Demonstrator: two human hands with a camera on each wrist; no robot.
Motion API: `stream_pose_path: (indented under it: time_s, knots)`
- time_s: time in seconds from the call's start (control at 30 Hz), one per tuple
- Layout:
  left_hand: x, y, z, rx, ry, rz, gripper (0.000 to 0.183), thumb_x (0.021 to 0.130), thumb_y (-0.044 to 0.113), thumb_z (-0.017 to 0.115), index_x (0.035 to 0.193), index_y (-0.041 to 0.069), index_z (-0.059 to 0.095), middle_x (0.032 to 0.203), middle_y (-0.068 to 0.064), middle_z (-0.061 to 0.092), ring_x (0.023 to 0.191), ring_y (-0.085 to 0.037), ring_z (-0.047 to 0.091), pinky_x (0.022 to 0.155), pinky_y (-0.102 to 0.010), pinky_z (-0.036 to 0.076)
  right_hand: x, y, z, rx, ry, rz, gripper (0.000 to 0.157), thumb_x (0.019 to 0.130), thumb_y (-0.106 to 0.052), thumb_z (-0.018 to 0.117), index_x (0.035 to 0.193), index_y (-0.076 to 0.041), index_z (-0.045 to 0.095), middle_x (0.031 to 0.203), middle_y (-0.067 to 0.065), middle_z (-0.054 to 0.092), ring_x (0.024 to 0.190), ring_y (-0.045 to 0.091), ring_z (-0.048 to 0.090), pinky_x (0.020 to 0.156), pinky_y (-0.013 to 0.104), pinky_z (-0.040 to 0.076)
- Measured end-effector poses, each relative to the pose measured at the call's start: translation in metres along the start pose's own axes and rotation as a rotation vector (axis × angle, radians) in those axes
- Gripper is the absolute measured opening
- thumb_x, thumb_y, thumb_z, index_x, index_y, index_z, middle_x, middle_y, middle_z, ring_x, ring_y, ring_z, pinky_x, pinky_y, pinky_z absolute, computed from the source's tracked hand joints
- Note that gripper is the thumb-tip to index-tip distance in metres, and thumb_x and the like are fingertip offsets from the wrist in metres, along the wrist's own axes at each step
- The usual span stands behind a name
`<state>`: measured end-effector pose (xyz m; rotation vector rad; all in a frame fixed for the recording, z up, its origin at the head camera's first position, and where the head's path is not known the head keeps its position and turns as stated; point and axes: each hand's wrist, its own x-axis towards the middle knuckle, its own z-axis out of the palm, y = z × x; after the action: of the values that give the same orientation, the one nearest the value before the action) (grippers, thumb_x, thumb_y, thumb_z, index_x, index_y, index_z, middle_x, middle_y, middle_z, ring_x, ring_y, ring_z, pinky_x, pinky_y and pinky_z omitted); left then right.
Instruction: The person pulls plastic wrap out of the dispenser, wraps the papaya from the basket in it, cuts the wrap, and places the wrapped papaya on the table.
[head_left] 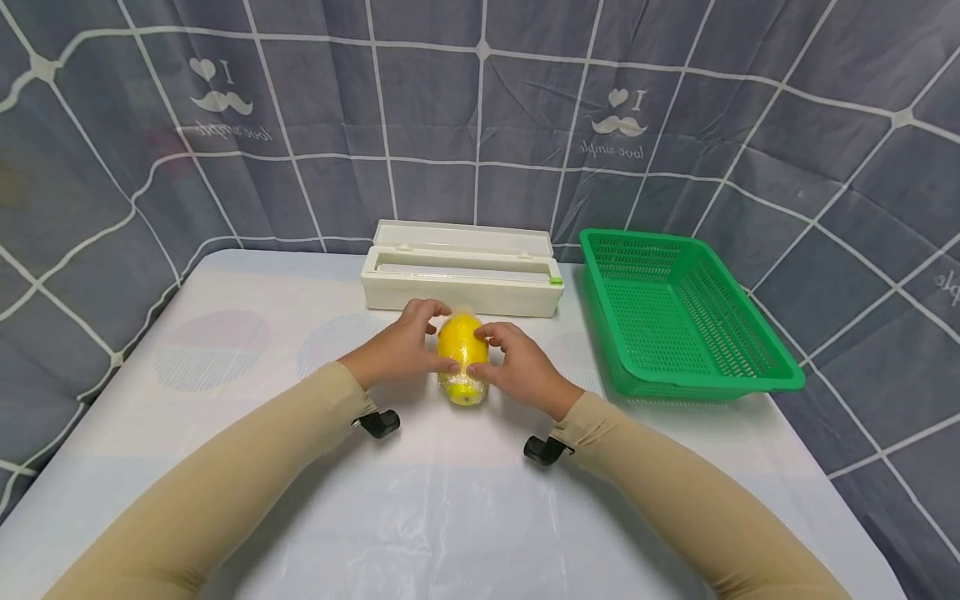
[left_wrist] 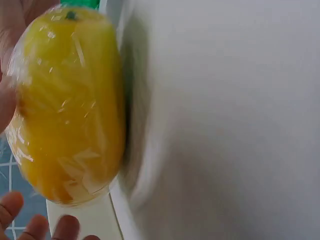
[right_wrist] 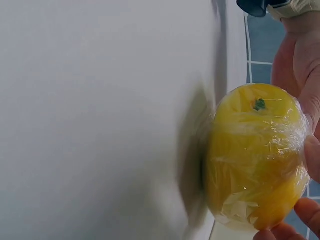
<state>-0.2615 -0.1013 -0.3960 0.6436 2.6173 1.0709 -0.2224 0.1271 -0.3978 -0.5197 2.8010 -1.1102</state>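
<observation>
A yellow melon [head_left: 460, 343] wrapped in clear cling film lies on the table between both hands, its stem end toward the person. My left hand [head_left: 405, 343] is at its left side. The left thumb meets the wrapped side, while the fingertips [left_wrist: 66, 227] are apart from the melon's far end in the left wrist view. On the other side, my right hand [head_left: 522, 364] holds the melon with its thumb [right_wrist: 312, 157] on the film and fingertips at the far end. Film wrinkles show in both wrist views; the underside is hidden.
Behind the melon stands a long white cling film dispenser [head_left: 461, 294] with its lid raised. A green plastic basket [head_left: 611, 354] stands at the right of the table [head_left: 360, 508]. Grey checked cloth [head_left: 427, 108] hangs behind and along the sides.
</observation>
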Motion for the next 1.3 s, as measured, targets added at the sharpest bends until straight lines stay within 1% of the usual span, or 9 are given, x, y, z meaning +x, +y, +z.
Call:
stream_pose_path:
  time_s: [0.1, 0.2, 0.43, 0.57, 0.7, 0.83, 0.93, 1.07, 1.3]
  knots:
    - [0.007, -0.002, -0.003, 0.003, -0.046, -0.016, 0.119, 0.081, 0.041, 0.092, 0.167, 0.016, 0.014, 0.173, -0.015, 0.017, 0.151, -0.039, 0.042, 0.121, -0.061, 0.04, 0.0, -0.001, 0.0, -0.003, -0.001, -0.014, 0.053, 0.094, -0.021, 0.082, 0.14, -0.006, 0.06, 0.148, 0.011, 0.059, 0.131, 0.034, 0.06, 0.112, 0.049, 0.05]
    - [0.012, -0.004, -0.006, -0.015, -0.1, -0.009, 0.128, 0.08, 0.043, 0.092, 0.17, 0.016, 0.005, 0.177, -0.013, 0.014, 0.156, -0.039, 0.035, 0.124, -0.062, 0.034, -0.001, -0.001, -0.001, -0.004, -0.003, -0.016, 0.052, 0.094, -0.021, 0.082, 0.139, -0.006, 0.061, 0.148, 0.011, 0.059, 0.13, 0.033, 0.06, 0.111, 0.049, 0.05]
    - [0.016, -0.006, -0.006, -0.069, -0.152, 0.029, 0.108, 0.083, 0.037, 0.09, 0.168, 0.017, 0.025, 0.169, -0.007, 0.035, 0.15, -0.033, 0.042, 0.124, -0.056, 0.037, 0.0, 0.003, -0.003, -0.007, -0.019, 0.003, 0.055, 0.093, -0.022, 0.083, 0.14, -0.006, 0.06, 0.149, 0.01, 0.058, 0.132, 0.032, 0.06, 0.113, 0.048, 0.05]
    - [0.015, -0.006, -0.006, -0.046, -0.146, 0.055, 0.101, 0.084, 0.037, 0.089, 0.165, 0.018, 0.032, 0.167, -0.006, 0.038, 0.148, -0.031, 0.043, 0.126, -0.058, 0.034, 0.005, 0.007, -0.007, 0.013, -0.054, 0.019, 0.072, 0.091, -0.024, 0.085, 0.151, -0.007, 0.049, 0.151, 0.013, 0.053, 0.132, 0.033, 0.061, 0.112, 0.049, 0.051]
    - [0.014, -0.005, -0.008, -0.025, -0.148, 0.071, 0.097, 0.085, 0.034, 0.089, 0.164, 0.018, 0.035, 0.167, -0.007, 0.04, 0.151, -0.032, 0.041, 0.126, -0.06, 0.032, 0.016, 0.012, -0.014, 0.014, -0.133, 0.023, 0.102, 0.088, -0.033, 0.087, 0.167, -0.012, 0.026, 0.167, 0.016, 0.03, 0.138, 0.036, 0.056, 0.113, 0.053, 0.051]
    - [0.015, -0.006, -0.008, 0.001, -0.152, 0.094, 0.095, 0.086, 0.034, 0.088, 0.164, 0.017, 0.037, 0.171, -0.008, 0.034, 0.157, -0.036, 0.033, 0.128, -0.061, 0.028, 0.027, 0.017, -0.02, -0.033, -0.239, -0.005, 0.114, 0.087, -0.044, 0.086, 0.17, -0.015, 0.013, 0.179, 0.01, 0.006, 0.159, 0.035, 0.03, 0.127, 0.059, 0.032]
    - [0.015, -0.008, -0.008, 0.024, -0.147, 0.096, 0.093, 0.086, 0.037, 0.087, 0.163, 0.017, 0.038, 0.172, -0.007, 0.03, 0.159, -0.036, 0.03, 0.128, -0.061, 0.027, 0.034, 0.021, -0.022, -0.033, -0.302, -0.019, 0.109, 0.088, -0.048, 0.084, 0.17, -0.018, 0.019, 0.177, 0.004, 0.019, 0.162, 0.032, 0.025, 0.129, 0.06, 0.025]
    - [0.013, -0.01, -0.008, 0.038, -0.128, 0.094, 0.094, 0.086, 0.038, 0.087, 0.164, 0.018, 0.038, 0.169, -0.005, 0.035, 0.156, -0.033, 0.037, 0.127, -0.059, 0.031, 0.038, 0.022, -0.022, -0.003, -0.324, -0.02, 0.101, 0.086, -0.048, 0.084, 0.166, -0.022, 0.028, 0.166, 0.004, 0.042, 0.149, 0.033, 0.044, 0.121, 0.061, 0.039]
    - [0.009, -0.016, -0.008, -0.019, -0.131, 0.07, 0.097, 0.087, 0.042, 0.086, 0.165, 0.018, 0.034, 0.166, -0.005, 0.043, 0.152, -0.031, 0.043, 0.127, -0.06, 0.029, 0.042, 0.024, -0.017, 0.055, -0.316, -0.078, 0.096, 0.087, -0.043, 0.085, 0.164, -0.024, 0.032, 0.159, -0.003, 0.046, 0.132, 0.024, 0.056, 0.115, 0.051, 0.048]
